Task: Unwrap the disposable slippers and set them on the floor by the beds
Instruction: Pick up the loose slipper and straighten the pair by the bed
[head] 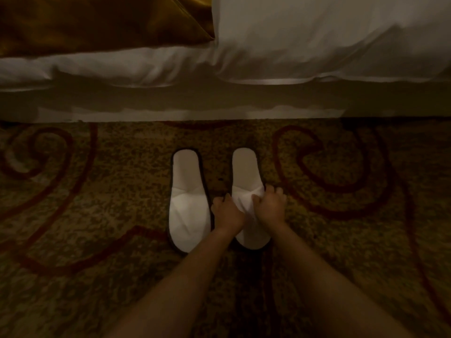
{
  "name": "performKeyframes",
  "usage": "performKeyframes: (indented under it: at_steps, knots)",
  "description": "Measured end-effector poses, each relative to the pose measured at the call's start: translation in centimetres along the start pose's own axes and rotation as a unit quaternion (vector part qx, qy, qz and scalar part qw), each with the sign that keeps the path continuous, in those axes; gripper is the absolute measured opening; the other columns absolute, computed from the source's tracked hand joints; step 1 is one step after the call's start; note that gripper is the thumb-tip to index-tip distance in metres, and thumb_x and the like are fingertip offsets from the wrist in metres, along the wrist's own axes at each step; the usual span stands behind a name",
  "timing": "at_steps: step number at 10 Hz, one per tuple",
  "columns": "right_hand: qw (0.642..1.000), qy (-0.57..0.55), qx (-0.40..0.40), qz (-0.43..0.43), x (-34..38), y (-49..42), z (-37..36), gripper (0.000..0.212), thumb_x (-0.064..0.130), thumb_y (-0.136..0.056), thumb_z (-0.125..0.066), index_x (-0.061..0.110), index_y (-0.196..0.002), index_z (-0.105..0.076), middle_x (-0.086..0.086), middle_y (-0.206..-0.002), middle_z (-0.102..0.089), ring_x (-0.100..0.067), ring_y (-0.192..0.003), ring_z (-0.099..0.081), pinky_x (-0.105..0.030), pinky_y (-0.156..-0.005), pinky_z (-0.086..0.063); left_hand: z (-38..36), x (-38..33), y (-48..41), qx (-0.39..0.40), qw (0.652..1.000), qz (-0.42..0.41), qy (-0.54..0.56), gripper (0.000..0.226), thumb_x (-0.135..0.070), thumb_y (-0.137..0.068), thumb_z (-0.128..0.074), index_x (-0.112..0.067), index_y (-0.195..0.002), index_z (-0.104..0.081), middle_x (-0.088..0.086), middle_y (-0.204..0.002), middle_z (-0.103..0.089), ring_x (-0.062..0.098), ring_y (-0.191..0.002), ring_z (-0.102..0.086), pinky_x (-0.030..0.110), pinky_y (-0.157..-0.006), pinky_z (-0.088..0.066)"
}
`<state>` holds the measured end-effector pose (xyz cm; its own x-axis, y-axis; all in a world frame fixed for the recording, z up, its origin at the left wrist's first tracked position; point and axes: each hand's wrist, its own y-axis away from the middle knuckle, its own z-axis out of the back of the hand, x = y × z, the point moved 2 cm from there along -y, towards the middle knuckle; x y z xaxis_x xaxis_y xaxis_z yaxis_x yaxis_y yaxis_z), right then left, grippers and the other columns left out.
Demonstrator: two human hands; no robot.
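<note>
Head view: 2 white slippers lie side by side on the patterned carpet, just in front of the bed, heels toward the bed and closed toes toward the person. The left slipper lies flat and untouched, its dark sole edge showing all round. Both hands are on the right slipper. The left hand rests against its inner side, fingers curled onto the toe cover; the right hand pinches the fabric of the toe cover from the outer side, thumb and fingers closed narrowly on it. No wrapper shows anywhere in view, so the unwrapping looks finished, at least for this pair. A gold throw lies over the white bedding at the upper left.

The step in hand appears to be the last trimming of placement: shaping or straightening the right slipper's toe cover so it matches its mate. The next move calls for letting go without dragging the light slipper out of line, keeping the 2 parallel and level. Whether another pair waits for a 2nd bed cannot be told from here.
</note>
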<state>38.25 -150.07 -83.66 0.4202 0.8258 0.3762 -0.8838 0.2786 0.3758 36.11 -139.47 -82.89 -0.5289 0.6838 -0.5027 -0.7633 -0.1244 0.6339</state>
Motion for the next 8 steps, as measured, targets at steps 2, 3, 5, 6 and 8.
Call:
performKeyframes:
  at_steps: [2,3,5,6,8]
  knots:
    - [0.999,0.015,-0.052,0.007,-0.3,0.2,-0.7,0.046,0.028,-0.091,-0.05,0.005,-0.13,-0.041,-0.019,-0.133,-0.041,-0.033,-0.121,-0.038,-0.037,-0.103,-0.03,-0.7,0.3,0.2,-0.007,0.999,-0.009,-0.038,0.07,-0.025,-0.091,-0.048,-0.01,-0.148,-0.012,0.015,-0.151,-0.016,0.032,-0.138,-0.018,0.035,-0.115,-0.02]
    - [0.998,0.005,-0.061,0.016,-0.6,-0.1,-0.9,0.047,0.027,-0.091,-0.052,0.004,-0.131,-0.041,-0.019,-0.133,-0.041,-0.032,-0.121,-0.038,-0.037,-0.103,-0.029,-0.7,0.5,0.1,-0.015,0.999,-0.012,-0.033,0.067,-0.021,-0.091,-0.048,-0.01,-0.148,-0.015,0.016,-0.15,-0.017,0.033,-0.137,-0.019,0.035,-0.115,-0.02]
    - [0.997,0.005,-0.075,0.025,-0.7,-0.3,-1.2,0.047,0.027,-0.09,-0.052,0.004,-0.129,-0.043,-0.019,-0.131,-0.043,-0.032,-0.119,-0.04,-0.038,-0.102,-0.03,-0.9,1.1,-0.5,-0.016,0.999,-0.032,-0.029,0.066,-0.015,-0.09,-0.046,-0.007,-0.147,-0.016,0.017,-0.148,-0.02,0.033,-0.134,-0.022,0.032,-0.114,-0.018]
    - [0.999,-0.008,-0.043,0.022,-0.9,-0.3,-0.7,0.049,0.03,-0.092,-0.05,0.004,-0.132,-0.041,-0.02,-0.133,-0.042,-0.033,-0.121,-0.039,-0.038,-0.103,-0.031,-0.3,1.2,-0.4,-0.008,0.999,-0.033,-0.029,0.064,-0.018,-0.092,-0.045,-0.009,-0.148,-0.014,0.018,-0.148,-0.02,0.034,-0.136,-0.022,0.034,-0.115,-0.018]
    - [0.991,-0.049,0.121,-0.006,-0.4,0.5,5.2,0.062,0.047,-0.091,-0.045,0.009,-0.139,-0.033,-0.017,-0.142,-0.039,-0.033,-0.128,-0.04,-0.041,-0.106,-0.037,4.5,0.7,2.0,-0.012,1.0,-0.02,-0.008,0.054,-0.03,-0.096,-0.04,-0.012,-0.145,-0.024,0.02,-0.145,-0.029,0.036,-0.132,-0.029,0.041,-0.111,-0.027]
